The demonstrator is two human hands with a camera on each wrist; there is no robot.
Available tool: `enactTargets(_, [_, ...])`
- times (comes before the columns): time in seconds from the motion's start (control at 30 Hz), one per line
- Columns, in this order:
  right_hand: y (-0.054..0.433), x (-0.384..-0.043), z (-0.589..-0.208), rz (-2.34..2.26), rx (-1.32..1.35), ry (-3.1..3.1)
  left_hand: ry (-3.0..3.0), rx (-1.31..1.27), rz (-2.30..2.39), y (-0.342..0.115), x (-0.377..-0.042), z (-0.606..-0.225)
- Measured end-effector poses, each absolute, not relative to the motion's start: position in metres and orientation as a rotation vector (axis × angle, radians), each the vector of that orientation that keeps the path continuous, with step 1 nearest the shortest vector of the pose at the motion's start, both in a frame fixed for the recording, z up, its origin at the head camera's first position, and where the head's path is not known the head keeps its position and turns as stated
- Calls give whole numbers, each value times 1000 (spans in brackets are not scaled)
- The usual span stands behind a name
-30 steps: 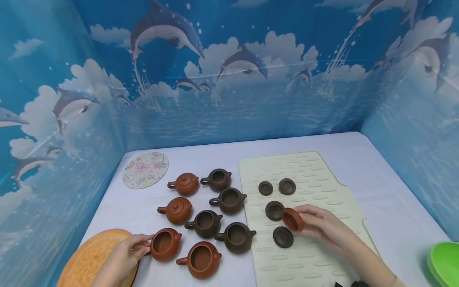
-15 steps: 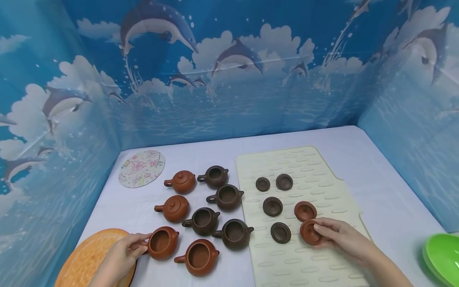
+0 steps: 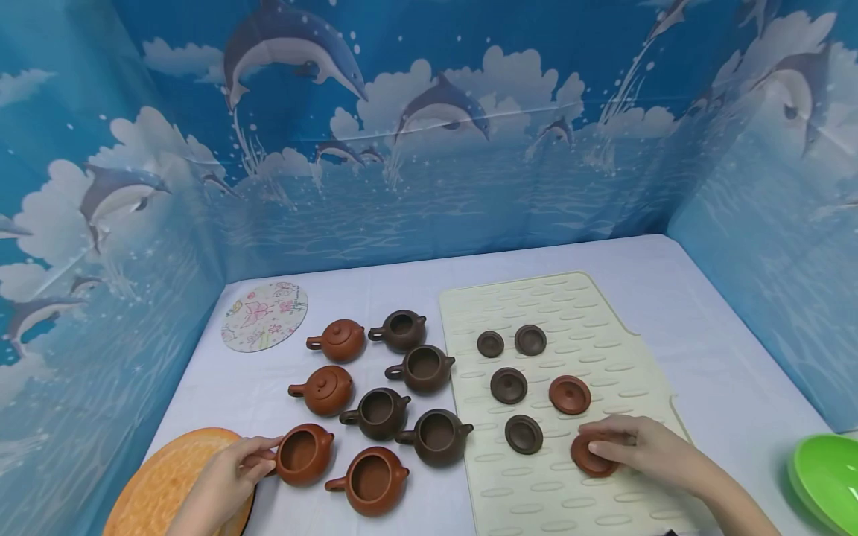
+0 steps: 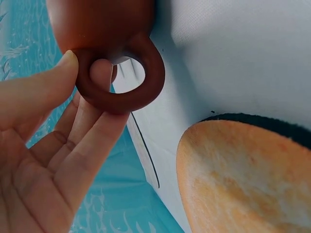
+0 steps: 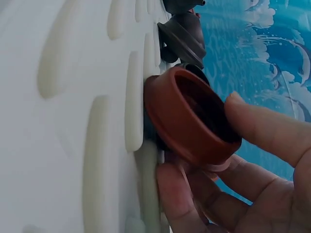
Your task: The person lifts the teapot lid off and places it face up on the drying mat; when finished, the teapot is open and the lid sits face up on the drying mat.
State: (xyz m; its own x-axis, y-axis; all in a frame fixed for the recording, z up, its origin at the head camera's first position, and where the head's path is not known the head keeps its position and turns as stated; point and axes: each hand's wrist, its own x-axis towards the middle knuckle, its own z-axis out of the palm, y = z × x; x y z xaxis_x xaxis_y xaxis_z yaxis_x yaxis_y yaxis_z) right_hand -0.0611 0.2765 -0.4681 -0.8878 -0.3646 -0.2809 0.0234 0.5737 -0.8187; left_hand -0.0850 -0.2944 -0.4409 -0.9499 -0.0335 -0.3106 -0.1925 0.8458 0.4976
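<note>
At the front left of the table, my left hand [image 3: 228, 476] pinches the ring handle of a lidless reddish-brown teapot [image 3: 304, 454]; the left wrist view shows thumb and fingers around that handle [image 4: 148, 73]. Over on the pale mat, my right hand [image 3: 643, 450] grips a reddish-brown teapot lid [image 3: 591, 455] by its edge. In the right wrist view this lid [image 5: 182, 119] is tilted, its hollow side partly turned up, close to the mat. Just behind it a second reddish-brown lid [image 3: 570, 394] lies on the mat, apart from my fingers.
Several dark lids [image 3: 509, 385] lie on the ribbed mat [image 3: 536, 514]. Left of it stand several dark open teapots [image 3: 439, 438], two lidded reddish ones [image 3: 328, 389] and another open reddish one [image 3: 371, 480]. An orange round pad [image 3: 161, 484], a patterned disc [image 3: 264, 316] and a green bowl [image 3: 827, 476] sit around.
My right hand has moved toward the front right, carrying the lid down near the mat. The other reddish lid, overlapped earlier, now shows fully. My left hand keeps its pinch on the teapot handle.
</note>
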Motion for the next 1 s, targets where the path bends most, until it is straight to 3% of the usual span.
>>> enactTargets(0.6, [267, -70, -452, -1133, -259, 2500, 2757, -155, 805, -296, -82, -441])
enactTargets(0.8, [244, -90, -427, -1131, -300, 2557, 2799, -51, 828, -298, -86, -433])
enactTargets(1.0, [197, -125, -400, -1187, -475, 2629, 2921, 91, 815, -293, -111, -416])
